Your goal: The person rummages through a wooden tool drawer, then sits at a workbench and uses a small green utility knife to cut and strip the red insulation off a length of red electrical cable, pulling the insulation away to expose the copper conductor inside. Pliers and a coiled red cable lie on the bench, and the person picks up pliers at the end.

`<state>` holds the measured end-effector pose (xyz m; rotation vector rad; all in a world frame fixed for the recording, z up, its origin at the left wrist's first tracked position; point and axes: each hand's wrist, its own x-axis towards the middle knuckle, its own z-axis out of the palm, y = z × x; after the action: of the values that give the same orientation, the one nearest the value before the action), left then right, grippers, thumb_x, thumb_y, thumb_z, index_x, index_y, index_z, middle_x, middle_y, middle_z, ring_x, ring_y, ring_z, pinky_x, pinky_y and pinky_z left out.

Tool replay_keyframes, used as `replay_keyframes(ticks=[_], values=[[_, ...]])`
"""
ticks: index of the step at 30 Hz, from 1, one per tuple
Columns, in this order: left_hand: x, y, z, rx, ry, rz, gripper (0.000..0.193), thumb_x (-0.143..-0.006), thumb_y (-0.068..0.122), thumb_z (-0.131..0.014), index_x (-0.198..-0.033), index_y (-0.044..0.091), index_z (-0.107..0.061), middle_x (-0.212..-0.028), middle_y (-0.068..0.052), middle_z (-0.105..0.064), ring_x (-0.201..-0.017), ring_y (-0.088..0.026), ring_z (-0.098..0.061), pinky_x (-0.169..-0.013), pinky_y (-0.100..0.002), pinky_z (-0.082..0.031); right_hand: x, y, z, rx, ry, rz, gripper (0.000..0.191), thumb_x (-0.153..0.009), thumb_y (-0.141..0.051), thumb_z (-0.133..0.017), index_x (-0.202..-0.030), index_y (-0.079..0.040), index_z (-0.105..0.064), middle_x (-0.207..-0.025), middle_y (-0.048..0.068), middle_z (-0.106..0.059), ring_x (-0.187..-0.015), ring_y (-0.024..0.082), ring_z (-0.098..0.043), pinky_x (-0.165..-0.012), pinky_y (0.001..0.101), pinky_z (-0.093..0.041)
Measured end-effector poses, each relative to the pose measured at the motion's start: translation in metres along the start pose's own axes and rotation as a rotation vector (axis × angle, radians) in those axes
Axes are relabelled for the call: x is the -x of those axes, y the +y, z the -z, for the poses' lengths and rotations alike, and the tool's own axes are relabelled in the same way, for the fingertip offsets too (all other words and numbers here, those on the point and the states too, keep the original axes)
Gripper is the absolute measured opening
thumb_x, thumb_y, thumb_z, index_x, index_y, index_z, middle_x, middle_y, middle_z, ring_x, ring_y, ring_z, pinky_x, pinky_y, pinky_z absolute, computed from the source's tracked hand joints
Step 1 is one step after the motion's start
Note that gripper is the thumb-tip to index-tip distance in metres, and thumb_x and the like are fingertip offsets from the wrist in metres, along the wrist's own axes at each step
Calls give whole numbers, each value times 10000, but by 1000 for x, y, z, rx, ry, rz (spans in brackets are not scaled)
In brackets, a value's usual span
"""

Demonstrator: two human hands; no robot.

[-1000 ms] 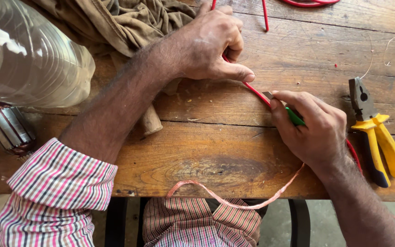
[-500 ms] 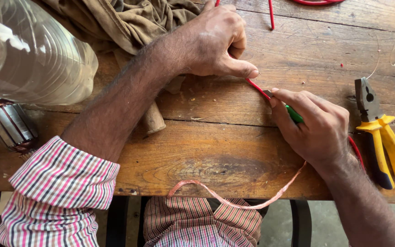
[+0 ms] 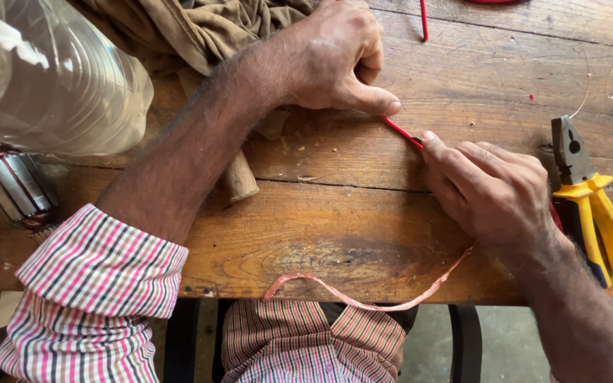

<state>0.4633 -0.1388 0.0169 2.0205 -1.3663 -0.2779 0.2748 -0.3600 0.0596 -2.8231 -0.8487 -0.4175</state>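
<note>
Head view, one item in hand: red insulated wire point(image 3: 400, 132), lying across the wooden counter point(image 3: 335, 234) between both hands. Left hand point(image 3: 335, 60): fingers curled, thumb pressing the wire down on the counter. Right hand point(image 3: 494, 188): fingers closed together over the wire just beside the left thumb, perhaps with a small tool; what they grip is hidden. Progress, by judgement: a length of bare copper strand point(image 3: 363, 298) trails from under the right hand and loops over the counter edge, so that stretch looks stripped; the red portion toward the left hand remains covered. Nearby: yellow-handled pliers point(image 3: 590, 206) lying untouched just right of the right hand; brown cloth point(image 3: 200, 28) behind the left wrist; clear plastic bottle point(image 3: 44, 78) and motor armature point(image 3: 8, 188) at far left.
</note>
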Motion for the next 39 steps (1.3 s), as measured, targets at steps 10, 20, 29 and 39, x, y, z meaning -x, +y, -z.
replay_keyframes(ticks=[10, 20, 29, 39], values=[[3, 5, 3, 7, -2, 38, 571, -862, 436, -883, -569, 24, -616, -476, -37, -528, -434, -150, -500, -430, -369, -413, 9, 1, 3, -11, 4, 0, 297, -924, -14, -806, -1203, 29, -714, -853, 102, -681, -739, 216, -692, -663, 357, -554], [3, 6, 4, 6, -27, 77, 618, -868, 454, -877, -572, 7, -570, -486, -52, -511, -451, -163, -496, -430, -380, -398, 20, 2, 9, 7, -10, -12, 303, -895, 10, -820, -1179, 41, -720, -791, 98, -653, -695, 213, -676, -630, 361, -536], [4, 8, 4, 38, -12, 73, 572, -851, 470, -869, -594, 33, -603, -504, -15, -534, -458, -124, -519, -417, -348, -416, 28, 6, 9, -8, -15, 3, 331, -885, -12, -817, -1192, 41, -706, -863, 109, -698, -757, 228, -708, -666, 358, -555], [3, 9, 5, -8, -44, 88, 633, -877, 496, -868, -571, 26, -574, -499, -33, -528, -460, -144, -508, -426, -366, -410, 35, 8, 14, -30, -30, -13, 345, -878, -21, -814, -1196, 49, -698, -884, 124, -706, -766, 245, -710, -667, 368, -554]])
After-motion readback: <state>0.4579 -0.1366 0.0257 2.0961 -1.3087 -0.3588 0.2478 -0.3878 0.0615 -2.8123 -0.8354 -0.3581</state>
